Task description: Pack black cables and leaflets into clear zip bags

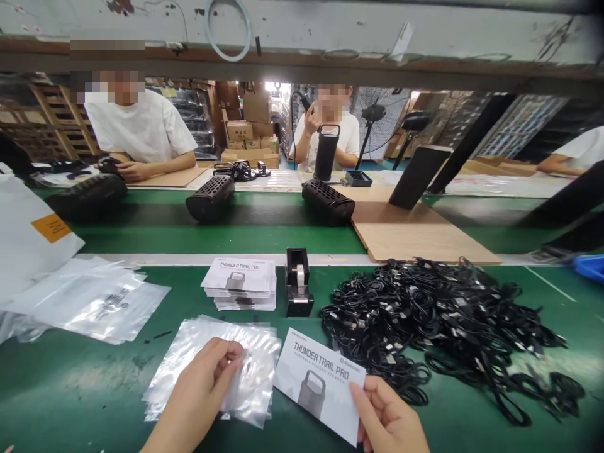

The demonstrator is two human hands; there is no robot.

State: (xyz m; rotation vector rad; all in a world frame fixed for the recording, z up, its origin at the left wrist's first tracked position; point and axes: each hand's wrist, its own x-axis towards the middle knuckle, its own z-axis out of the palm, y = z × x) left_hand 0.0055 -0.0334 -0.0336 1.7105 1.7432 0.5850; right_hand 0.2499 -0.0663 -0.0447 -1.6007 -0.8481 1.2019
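My right hand grips the lower right corner of a printed "Thunder Trail Pro" booklet, its cover facing up. My left hand is over a stack of clear plastic bags, thumb and fingers pinched together at the top bag. A pile of similar booklets lies behind the bags. Beside that pile stands a black tape dispenser. To the right spreads a large heap of coiled black USB cables.
More printed plastic bags lie at left. Black speakers rest on the green conveyor belt; another speaker stands on a wooden board. Co-workers sit across the belt; one person handles an upright speaker. A beam crosses overhead.
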